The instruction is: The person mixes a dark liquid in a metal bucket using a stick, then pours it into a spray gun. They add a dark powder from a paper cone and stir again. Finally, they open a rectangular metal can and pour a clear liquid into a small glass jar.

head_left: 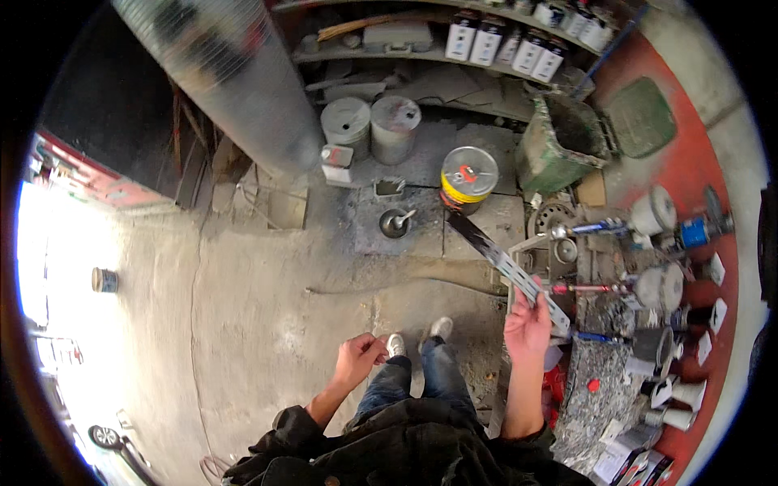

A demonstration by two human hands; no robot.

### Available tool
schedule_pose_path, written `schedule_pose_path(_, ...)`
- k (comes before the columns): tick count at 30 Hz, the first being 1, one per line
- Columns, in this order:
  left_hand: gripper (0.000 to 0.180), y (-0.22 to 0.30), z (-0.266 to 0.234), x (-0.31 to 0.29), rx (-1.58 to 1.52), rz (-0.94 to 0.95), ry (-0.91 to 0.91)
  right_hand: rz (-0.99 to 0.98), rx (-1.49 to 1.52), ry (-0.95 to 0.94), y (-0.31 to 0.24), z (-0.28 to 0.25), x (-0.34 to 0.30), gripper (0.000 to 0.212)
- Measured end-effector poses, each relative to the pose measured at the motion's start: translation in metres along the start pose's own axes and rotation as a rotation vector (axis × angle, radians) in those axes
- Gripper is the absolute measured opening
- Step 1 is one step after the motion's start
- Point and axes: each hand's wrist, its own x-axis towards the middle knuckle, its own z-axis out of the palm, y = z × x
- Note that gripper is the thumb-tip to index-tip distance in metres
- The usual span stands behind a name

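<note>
My right hand (pixel 527 326) is closed around the near end of a long flat slotted strip (pixel 496 254), which looks like a paint stirring stick. Its far half is dark, and the strip slants up and left toward a yellow-banded metal drum (pixel 468 193). Over the floor by my left shoe (pixel 395 346), my left hand (pixel 361 359) has its fingers curled in. Whether anything small sits in those fingers is too small to tell. Beyond the hands, a dark round pot (pixel 392 229) stands on the floor with a pale-handled tool in it.
On the right, a foil-covered bench (pixel 604 356) carries blue and red spray guns (pixel 596 228) and a red cap (pixel 593 385). A green bin (pixel 541 154) and two pails (pixel 394 134) stand at the back, below shelves. A hose (pixel 438 280) crosses the floor; a small can (pixel 104 280) stands left.
</note>
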Motion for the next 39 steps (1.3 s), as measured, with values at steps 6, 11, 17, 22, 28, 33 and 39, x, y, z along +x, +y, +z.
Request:
schedule_pose_path(6, 0.034, -0.022, -0.04, 0.04, -0.138, -0.105, 0.2, 0.166, -0.341, 0.073, 0.1, 0.003, 0.142, 0.044)
schedule_pose_path(11, 0.03, -0.051, -0.038, 0.125, -0.488, -0.223, 0.225, 0.311, -0.344, 0.136, 0.176, -0.042, 0.24, 0.043)
schedule_pose_path(17, 0.038, -0.147, -0.01, 0.294, -0.85, -0.3, 0.2, 0.628, -0.229, 0.16, 0.307, -0.137, 0.305, 0.046)
schedule_pose_path(22, 0.049, -0.274, -0.031, 0.451, -0.936, -0.288, 0.068, 0.69, -0.256, 0.183, 0.428, -0.222, 0.354, 0.033)
schedule_pose_path(28, 0.023, -0.416, -0.065, 0.597, -1.138, -0.075, 0.338, 0.872, -1.035, 0.061, 0.429, -0.333, 0.451, 0.035)
schedule_pose_path(33, 0.022, -0.5, -0.057, 0.667, -1.101, -0.076, 0.608, 0.021, -1.378, -0.146, 0.273, -0.313, 0.567, 0.019)
schedule_pose_path(39, 0.031, -0.526, 0.001, 0.703, -0.766, -0.282, 0.622, -1.06, -1.992, -0.136, 0.056, -0.285, 0.722, 0.022)
